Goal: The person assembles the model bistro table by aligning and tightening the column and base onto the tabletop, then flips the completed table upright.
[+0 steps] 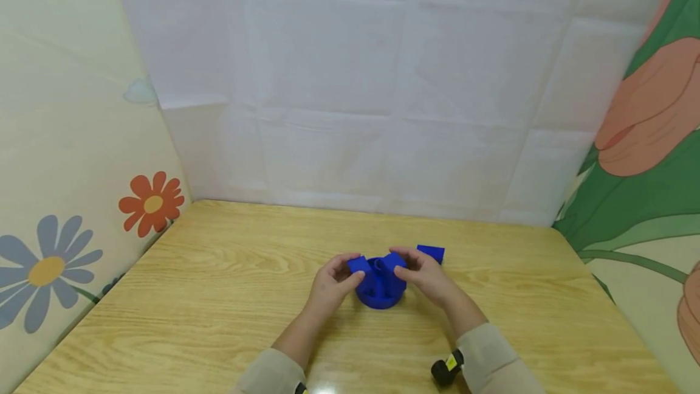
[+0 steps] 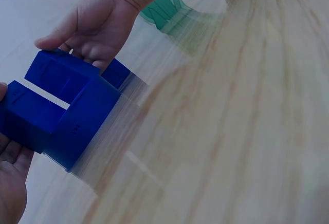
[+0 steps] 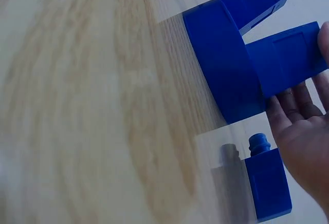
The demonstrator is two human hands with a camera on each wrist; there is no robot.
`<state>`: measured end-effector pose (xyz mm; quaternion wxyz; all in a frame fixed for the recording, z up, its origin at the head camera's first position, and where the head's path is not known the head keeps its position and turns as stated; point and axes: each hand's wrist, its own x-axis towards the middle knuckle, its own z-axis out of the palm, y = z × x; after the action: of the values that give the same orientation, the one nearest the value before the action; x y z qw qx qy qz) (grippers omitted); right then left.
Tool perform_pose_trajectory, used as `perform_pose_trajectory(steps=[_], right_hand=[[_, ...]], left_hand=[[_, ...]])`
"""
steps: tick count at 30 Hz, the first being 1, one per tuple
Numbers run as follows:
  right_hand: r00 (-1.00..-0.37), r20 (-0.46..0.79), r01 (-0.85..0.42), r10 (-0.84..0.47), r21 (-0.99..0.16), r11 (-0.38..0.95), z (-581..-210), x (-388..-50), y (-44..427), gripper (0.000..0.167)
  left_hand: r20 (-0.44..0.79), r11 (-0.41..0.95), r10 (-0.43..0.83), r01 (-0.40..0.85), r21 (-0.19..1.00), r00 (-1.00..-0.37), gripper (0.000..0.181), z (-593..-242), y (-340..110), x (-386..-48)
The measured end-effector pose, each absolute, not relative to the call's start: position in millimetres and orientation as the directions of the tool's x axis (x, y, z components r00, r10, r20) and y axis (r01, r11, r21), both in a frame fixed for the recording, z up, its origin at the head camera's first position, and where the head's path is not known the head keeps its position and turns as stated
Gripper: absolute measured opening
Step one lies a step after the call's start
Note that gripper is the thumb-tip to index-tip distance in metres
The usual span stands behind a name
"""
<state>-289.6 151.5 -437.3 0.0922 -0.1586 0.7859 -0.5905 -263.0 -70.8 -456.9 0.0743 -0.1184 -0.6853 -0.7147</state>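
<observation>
A round blue holder stands on the table in the head view, with two blue rectangular bottle-shaped blocks set in it, leaning outward. My left hand holds the left block between thumb and fingers. On the other side, my right hand grips the right block the same way; its fingers lie along the block's side in the right wrist view. The lower ends of both blocks are hidden inside the holder. A third blue block with a ridged round neck stands apart, behind the right hand.
The wood-grain table reaches back to a white cloth. Flower-printed panels flank it on either side. A small black device is strapped at the right wrist.
</observation>
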Motion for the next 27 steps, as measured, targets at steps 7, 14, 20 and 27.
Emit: perform_pose_trajectory(steps=[7, 14, 20, 27], right_hand=[[-0.931, 0.023, -0.079, -0.364, -0.987, 0.139, -438, -288, 159, 0.053], [-0.920, 0.071, -0.079, -0.385, -0.997, 0.006, -437, -285, 160, 0.056], [-0.928, 0.036, -0.069, -0.371, -0.995, 0.077, -437, -285, 162, 0.058], [-0.918, 0.025, -0.074, -0.397, -0.992, 0.107, -438, -285, 164, 0.060]], left_hand=[[0.268, -0.030, 0.055, 0.267, 0.963, -0.962, 0.035, -457, -71, -262], [0.283, -0.038, 0.058, 0.281, 0.959, -0.957, 0.035, -458, -71, -263], [0.285, -0.038, 0.056, 0.283, 0.958, -0.957, 0.034, -458, -71, -263], [0.285, -0.037, 0.055, 0.283, 0.958, -0.957, 0.034, -458, -70, -264]])
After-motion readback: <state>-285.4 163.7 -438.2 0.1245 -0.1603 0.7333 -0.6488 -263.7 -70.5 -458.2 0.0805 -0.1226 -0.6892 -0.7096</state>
